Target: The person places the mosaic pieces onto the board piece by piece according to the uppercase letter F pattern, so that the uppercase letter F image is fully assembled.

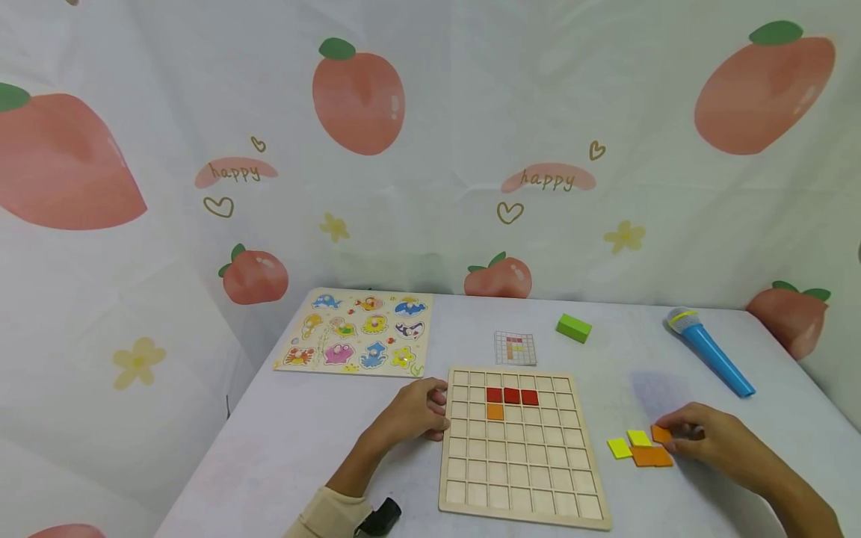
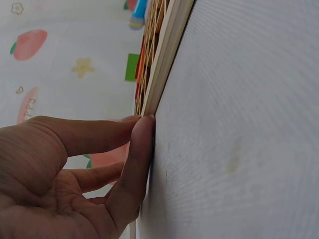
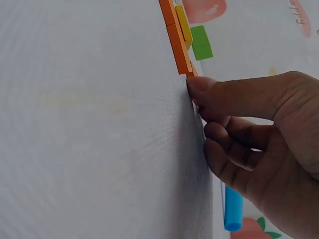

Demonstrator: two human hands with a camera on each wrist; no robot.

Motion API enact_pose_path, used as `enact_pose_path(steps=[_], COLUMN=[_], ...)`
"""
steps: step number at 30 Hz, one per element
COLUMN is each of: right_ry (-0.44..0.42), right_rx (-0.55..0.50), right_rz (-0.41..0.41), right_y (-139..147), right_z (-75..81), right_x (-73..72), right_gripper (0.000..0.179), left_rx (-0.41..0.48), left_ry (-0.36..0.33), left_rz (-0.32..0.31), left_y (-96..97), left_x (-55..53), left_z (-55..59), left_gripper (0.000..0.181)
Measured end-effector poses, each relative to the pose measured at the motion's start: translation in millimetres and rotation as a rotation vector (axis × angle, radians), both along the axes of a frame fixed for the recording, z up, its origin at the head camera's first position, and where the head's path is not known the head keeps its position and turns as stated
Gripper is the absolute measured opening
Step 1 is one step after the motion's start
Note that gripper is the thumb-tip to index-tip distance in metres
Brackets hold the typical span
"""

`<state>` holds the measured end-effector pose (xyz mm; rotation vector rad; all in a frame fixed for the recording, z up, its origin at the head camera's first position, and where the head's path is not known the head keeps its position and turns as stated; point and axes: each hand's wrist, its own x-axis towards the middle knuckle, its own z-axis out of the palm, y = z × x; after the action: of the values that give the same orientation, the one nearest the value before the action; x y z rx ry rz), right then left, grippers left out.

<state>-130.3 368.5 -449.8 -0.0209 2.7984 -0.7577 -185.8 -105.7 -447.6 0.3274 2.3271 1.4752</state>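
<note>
A wooden grid board (image 1: 525,453) lies on the table, with three red square tiles (image 1: 512,396) in a row and one orange tile (image 1: 495,412) beneath the leftmost. My left hand (image 1: 413,412) holds the board's left edge near its far corner; in the left wrist view, thumb and finger meet at the wooden rim (image 2: 167,55). Right of the board, my right hand (image 1: 723,442) pinches an orange square tile (image 1: 661,433) between thumb and finger. Just beside it lie two yellow tiles (image 1: 619,448) and more orange tiles (image 1: 651,456), which touch side by side.
Behind the board lies a small pattern card (image 1: 515,348) with a printed coloured grid. A green block (image 1: 574,328) and a blue toy microphone (image 1: 716,359) are at the back right. A sea-animal peg puzzle (image 1: 356,332) sits at the back left, before a fruit-print curtain (image 1: 430,194).
</note>
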Motion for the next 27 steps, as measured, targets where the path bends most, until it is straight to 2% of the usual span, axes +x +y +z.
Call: enact_pose_path(steps=[9, 18, 27], right_ry=[0.035, 0.000, 0.013], right_rx=[0.012, 0.006, 0.019], right_rz=[-0.007, -0.014, -0.016], right_y=[-1.0, 0.6, -1.2], right_z=[1.7, 2.2, 3.8], right_x=[-1.6, -1.4, -1.6], right_gripper=[0.035, 0.036, 0.039], left_rx=[0.011, -0.002, -0.011], left_ry=[-0.007, 0.013, 0.007], left_rz=[0.005, -0.003, -0.003], left_y=[0.2, -0.1, -0.2], left_x=[0.6, -0.2, -0.3], left_z=[0.7, 0.4, -1.1], left_gripper=[0.062, 0.062, 0.061])
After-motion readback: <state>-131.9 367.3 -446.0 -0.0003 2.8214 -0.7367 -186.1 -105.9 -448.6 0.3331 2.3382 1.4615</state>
